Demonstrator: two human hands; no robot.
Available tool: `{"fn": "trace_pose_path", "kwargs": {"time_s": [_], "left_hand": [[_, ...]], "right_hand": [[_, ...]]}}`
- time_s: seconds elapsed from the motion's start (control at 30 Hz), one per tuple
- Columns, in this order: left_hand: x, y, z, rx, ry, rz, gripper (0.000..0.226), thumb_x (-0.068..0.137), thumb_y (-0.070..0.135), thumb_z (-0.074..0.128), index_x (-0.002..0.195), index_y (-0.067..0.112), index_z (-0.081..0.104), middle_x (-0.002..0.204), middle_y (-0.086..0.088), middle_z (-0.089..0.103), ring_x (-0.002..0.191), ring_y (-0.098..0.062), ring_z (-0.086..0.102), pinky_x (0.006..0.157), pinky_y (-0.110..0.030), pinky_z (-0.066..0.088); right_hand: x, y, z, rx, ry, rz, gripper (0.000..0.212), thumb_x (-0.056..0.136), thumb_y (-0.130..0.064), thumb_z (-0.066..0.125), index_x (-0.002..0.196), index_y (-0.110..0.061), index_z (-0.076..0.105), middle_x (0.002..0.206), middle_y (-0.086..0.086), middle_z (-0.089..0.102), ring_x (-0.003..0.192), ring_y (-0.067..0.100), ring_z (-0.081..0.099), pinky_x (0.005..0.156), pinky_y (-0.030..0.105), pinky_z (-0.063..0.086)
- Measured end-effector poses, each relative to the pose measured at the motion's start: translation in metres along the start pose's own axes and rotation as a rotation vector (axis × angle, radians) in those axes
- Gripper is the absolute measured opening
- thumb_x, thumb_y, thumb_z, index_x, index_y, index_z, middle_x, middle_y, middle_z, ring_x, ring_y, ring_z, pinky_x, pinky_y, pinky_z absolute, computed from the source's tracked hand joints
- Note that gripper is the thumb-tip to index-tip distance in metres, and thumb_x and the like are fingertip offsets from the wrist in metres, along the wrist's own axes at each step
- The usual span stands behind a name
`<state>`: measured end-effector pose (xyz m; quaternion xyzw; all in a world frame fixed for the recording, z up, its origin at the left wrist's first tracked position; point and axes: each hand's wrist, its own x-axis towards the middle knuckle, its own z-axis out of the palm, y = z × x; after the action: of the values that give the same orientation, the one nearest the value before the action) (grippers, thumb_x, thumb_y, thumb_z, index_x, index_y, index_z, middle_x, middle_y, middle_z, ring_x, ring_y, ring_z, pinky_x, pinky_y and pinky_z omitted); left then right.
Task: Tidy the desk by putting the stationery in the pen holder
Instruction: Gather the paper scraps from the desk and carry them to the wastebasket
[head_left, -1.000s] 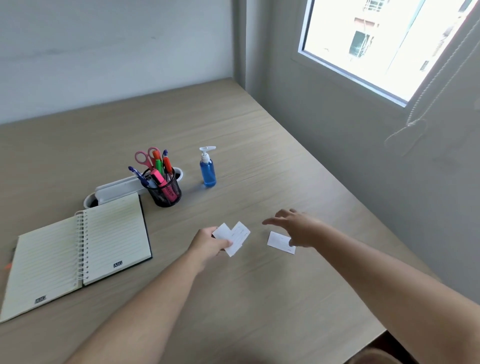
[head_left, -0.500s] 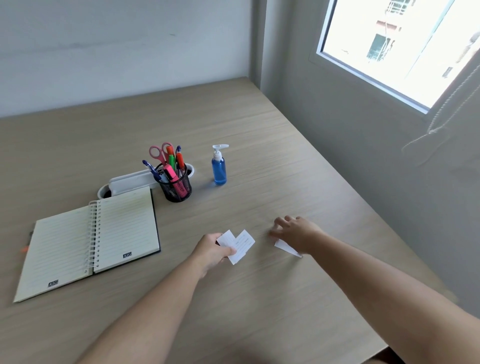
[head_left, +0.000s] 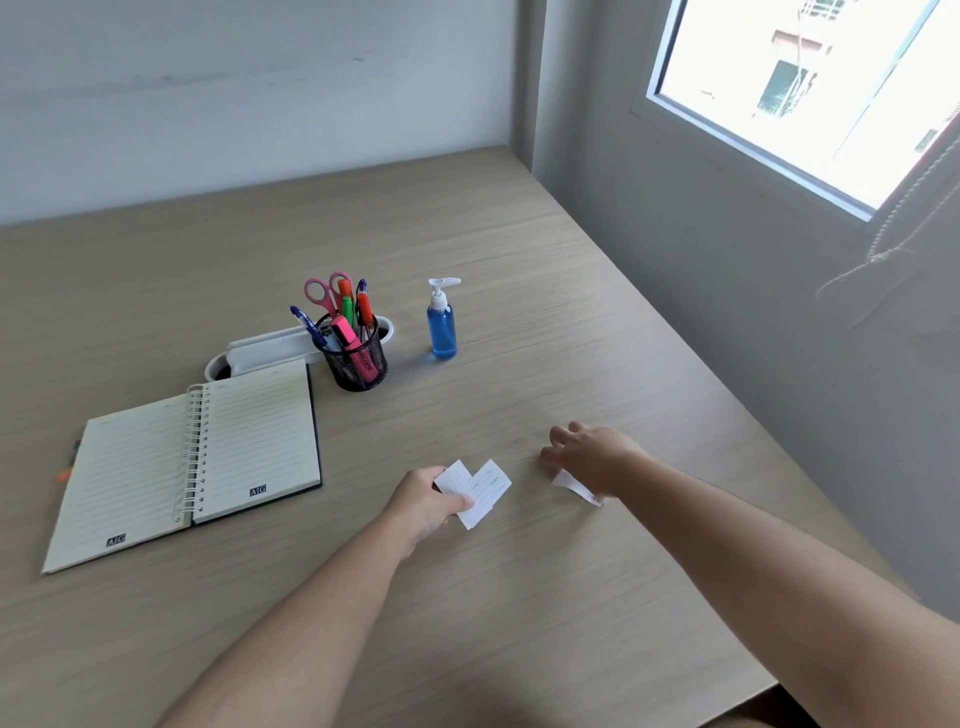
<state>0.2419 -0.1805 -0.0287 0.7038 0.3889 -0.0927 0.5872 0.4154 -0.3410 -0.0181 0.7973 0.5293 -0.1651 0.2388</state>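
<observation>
Hands over paper slips, lower centre of frame.
Left hand (head_left: 423, 501) pinches two white slips (head_left: 480, 491); right hand (head_left: 597, 457) lies curled on a third slip (head_left: 574, 487), grip unclear.

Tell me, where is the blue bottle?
The blue bottle stands upright on the desk, just right of the black pen holder, beyond both hands.

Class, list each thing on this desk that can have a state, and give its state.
Spiral-bound lined notebook: open, flat.
Black mesh pen holder: upright, full.
Blue pump bottle: upright.
Left hand: holding two white paper slips.
Right hand: pressing on a white paper slip.
</observation>
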Motion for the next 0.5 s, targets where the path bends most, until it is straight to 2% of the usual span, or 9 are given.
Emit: {"fn": "trace_pose_path", "kwargs": {"time_s": [0.07,0.13,0.2,0.27,0.37,0.43,0.5], "left_hand": [[0.000,0.000,0.001,-0.003,0.005,-0.001,0.029,0.081,0.007,0.070,0.108,0.017,0.064,0.082,0.004,0.063,0.074,-0.009,0.058,0.066,-0.021,0.046],[0.001,0.001,0.002,-0.003,0.008,-0.003,0.028,0.081,0.007,0.070,0.107,0.017,0.064,0.083,0.004,0.064,0.076,-0.010,0.059,0.068,-0.022,0.047],[0.002,0.002,0.002,0.007,0.012,-0.002,0.027,0.081,0.007,0.069,0.106,0.017,0.064,0.084,0.003,0.064,0.076,-0.010,0.059,0.069,-0.022,0.047],[0.002,0.003,0.002,0.017,0.016,-0.003,0.027,0.081,0.007,0.069,0.107,0.015,0.065,0.085,0.002,0.064,0.075,-0.010,0.059,0.067,-0.022,0.047],[0.001,0.006,0.000,0.033,0.021,0.002,0.023,0.082,0.007,0.069,0.102,0.016,0.064,0.089,-0.001,0.065,0.076,-0.012,0.059,0.069,-0.022,0.048],[-0.002,0.007,-0.002,0.040,0.014,0.013,0.021,0.082,0.007,0.069,0.100,0.016,0.064,0.089,-0.002,0.065,0.075,-0.012,0.059,0.069,-0.022,0.047],[-0.005,0.007,-0.007,0.064,0.000,0.026,0.022,0.082,0.007,0.069,0.103,0.013,0.065,0.088,-0.003,0.065,0.074,-0.012,0.059,0.069,-0.023,0.047]], "right_hand": [[0.000,-0.001,0.000,-0.005,-0.006,0.001,0.069,0.067,-0.003,0.076,0.128,-0.016,0.048,0.132,0.010,0.039,0.116,0.029,0.044,0.073,0.038,0.053],[0.001,-0.001,0.002,0.034,-0.034,0.014,0.065,0.068,0.000,0.074,0.126,-0.014,0.049,0.130,0.012,0.038,0.110,0.032,0.049,0.066,0.038,0.049],[0.001,0.002,0.003,0.171,-0.060,0.036,0.063,0.067,0.004,0.072,0.122,-0.013,0.047,0.126,0.014,0.040,0.090,0.033,0.056,0.062,0.037,0.046],[0.000,0.007,0.007,0.346,-0.053,0.064,0.062,0.065,0.006,0.072,0.118,-0.014,0.046,0.123,0.013,0.043,0.077,0.028,0.051,0.060,0.034,0.042],[-0.006,0.013,0.016,0.647,0.020,0.153,0.068,0.065,0.004,0.072,0.122,-0.016,0.041,0.116,0.013,0.052,0.080,0.024,0.049,0.061,0.031,0.038],[-0.013,0.013,0.023,0.924,0.085,0.287,0.071,0.065,0.001,0.076,0.122,-0.018,0.039,0.101,0.011,0.054,0.078,0.024,0.050,0.059,0.030,0.041],[-0.025,0.007,0.033,1.250,0.172,0.454,0.065,0.068,0.000,0.078,0.118,-0.020,0.040,0.091,0.009,0.049,0.074,0.021,0.049,0.049,0.026,0.044]]}}
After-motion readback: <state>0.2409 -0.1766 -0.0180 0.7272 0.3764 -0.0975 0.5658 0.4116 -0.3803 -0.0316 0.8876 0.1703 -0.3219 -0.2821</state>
